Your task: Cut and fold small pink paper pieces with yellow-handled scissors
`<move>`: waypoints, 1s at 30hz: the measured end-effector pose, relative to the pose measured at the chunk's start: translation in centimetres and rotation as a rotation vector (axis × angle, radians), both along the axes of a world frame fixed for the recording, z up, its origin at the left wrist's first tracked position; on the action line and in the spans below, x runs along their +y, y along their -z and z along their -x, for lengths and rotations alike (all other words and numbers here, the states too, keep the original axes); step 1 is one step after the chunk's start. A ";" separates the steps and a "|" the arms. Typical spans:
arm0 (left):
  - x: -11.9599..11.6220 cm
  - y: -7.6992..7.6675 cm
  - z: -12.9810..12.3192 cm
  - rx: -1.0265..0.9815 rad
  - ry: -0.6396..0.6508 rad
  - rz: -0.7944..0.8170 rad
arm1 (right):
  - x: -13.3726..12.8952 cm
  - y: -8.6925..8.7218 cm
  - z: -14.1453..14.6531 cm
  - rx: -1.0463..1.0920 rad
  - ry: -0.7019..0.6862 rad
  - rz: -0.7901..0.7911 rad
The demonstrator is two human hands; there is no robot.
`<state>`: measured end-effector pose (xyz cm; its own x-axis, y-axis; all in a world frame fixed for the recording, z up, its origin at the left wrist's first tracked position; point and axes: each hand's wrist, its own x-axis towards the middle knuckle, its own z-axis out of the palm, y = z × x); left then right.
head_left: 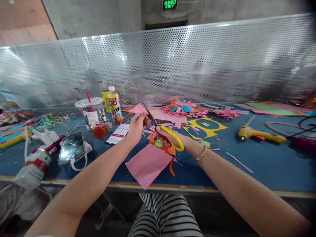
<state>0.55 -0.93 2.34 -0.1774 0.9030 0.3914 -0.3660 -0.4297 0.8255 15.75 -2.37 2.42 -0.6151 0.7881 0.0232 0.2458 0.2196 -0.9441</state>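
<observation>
My right hand (166, 134) grips a pair of scissors (177, 142) by their yellow handles, and the blades point up and away to the left. Close beside the blades, my left hand (138, 124) is closed in a pinch on a piece of pink paper (137, 108), whose corner shows above the fingers. A larger square pink sheet (149, 164) lies below both hands near the table's front edge. Orange paper scraps (170, 150) lie partly under it. Beyond the hands is a pink paper flower (181, 107) with orange and blue strips in its middle.
Left of my hands are a phone (118, 134), a lidded cup (95, 115) with a red straw, a drink bottle (115, 105) and another phone (72, 148). Rightward lie a yellow cut-out sheet (221, 125) and a yellow glue gun (261, 134). A perforated metal screen (163, 62) rises behind.
</observation>
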 end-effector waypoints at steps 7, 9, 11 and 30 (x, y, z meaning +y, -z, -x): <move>0.2 0.2 0.0 0.031 0.011 -0.010 | 0.8 0.7 -0.1 0.005 -0.027 0.006; 0.3 0.3 0.1 0.040 0.010 -0.019 | 1.0 0.9 -0.2 0.011 -0.032 0.023; 0.3 0.4 0.1 0.047 0.004 -0.017 | 1.1 1.0 -0.2 0.009 -0.036 0.049; 0.3 0.2 0.2 0.071 -0.017 0.017 | 1.7 2.0 -0.1 -0.044 0.002 -0.039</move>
